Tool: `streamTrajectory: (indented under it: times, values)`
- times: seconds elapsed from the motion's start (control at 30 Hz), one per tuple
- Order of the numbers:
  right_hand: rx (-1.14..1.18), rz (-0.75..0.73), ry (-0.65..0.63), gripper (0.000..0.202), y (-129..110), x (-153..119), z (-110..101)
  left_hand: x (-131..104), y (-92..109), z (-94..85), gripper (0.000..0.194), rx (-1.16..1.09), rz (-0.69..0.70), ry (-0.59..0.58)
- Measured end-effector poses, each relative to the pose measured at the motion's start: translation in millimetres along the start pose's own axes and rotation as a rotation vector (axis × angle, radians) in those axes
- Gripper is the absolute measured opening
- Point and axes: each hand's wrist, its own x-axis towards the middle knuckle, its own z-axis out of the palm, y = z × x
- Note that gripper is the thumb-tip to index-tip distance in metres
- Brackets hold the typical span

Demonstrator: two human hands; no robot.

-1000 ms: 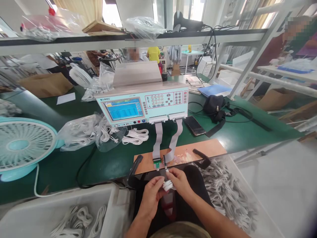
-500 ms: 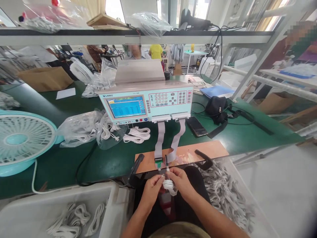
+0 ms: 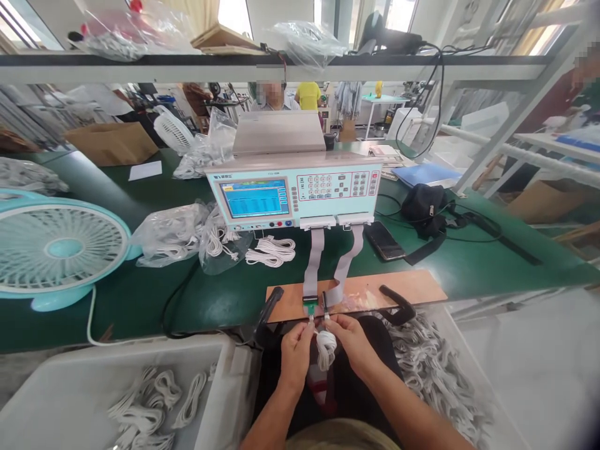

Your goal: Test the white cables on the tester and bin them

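Note:
A bundled white cable [image 3: 326, 347] hangs between my two hands. My left hand [image 3: 297, 351] pinches one end of it, right at the small green board [image 3: 310, 307] on the orange strip [image 3: 412, 287]. The other end is pinched by my right hand [image 3: 349, 337], against the black-tipped connector [image 3: 326, 302]. Two grey ribbon cables [image 3: 314, 265] run from these connectors up to the tester [image 3: 337, 206], whose blue screen [image 3: 257, 199] is lit. My fingers hide part of both cable ends.
A turquoise fan [image 3: 65, 249] stands at left. Bagged cables [image 3: 171, 234] and a loose white bundle [image 3: 272, 251] lie before the tester; a phone [image 3: 384, 241] lies right. Bins with cables flank my legs, the left bin [image 3: 60, 375] and right bin [image 3: 473, 356]. Black clamps [image 3: 269, 312] hold the strip.
My left hand has moved up to the green board with its cable end. The bundle now hangs more freely between my hands. The whole view has shifted slightly.

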Motion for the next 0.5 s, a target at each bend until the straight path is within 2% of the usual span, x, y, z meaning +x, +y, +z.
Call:
streamTrajectory:
  times: [0.23,0.33,0.43,0.5]
  values:
    - [-0.010,-0.014,0.006,0.034,4,2,0,-1,-6,11.4,0.034,0.006,0.050,0.051]
    - [-0.026,0.014,0.010,0.033,8,1,-3,-2,-1,12.4,0.037,0.049,0.030,0.034]
    - [-0.089,0.038,0.037,0.031,14,3,-10,-14,21,-4.3,0.025,0.109,0.051,0.007]
    - [-0.141,0.048,0.071,0.031,17,8,-13,-27,40,-28.9,0.015,0.159,0.151,-0.013]
